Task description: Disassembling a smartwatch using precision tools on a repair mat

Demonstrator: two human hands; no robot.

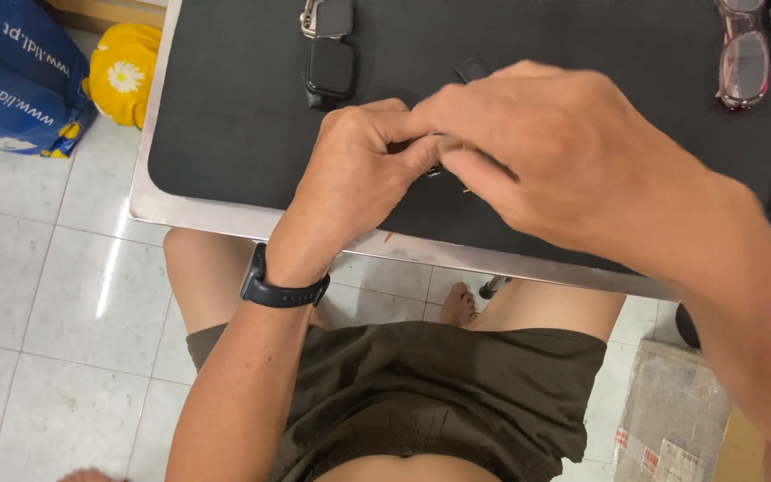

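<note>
Both hands meet over the black tabletop (225,116): left hand (354,165) and right hand (537,152) pinch a small dark part (437,168), mostly hidden between their fingers. Nearby lie a smartwatch (330,67) and glasses (742,54).

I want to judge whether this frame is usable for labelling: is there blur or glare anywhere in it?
Head view: the right hand is motion-blurred, hiding the small item pinched with the left hand; a bright glare streak lies on the floor tiles; the black mat is evenly lit.

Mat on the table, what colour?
Black mat, clearest in the head view.
</note>
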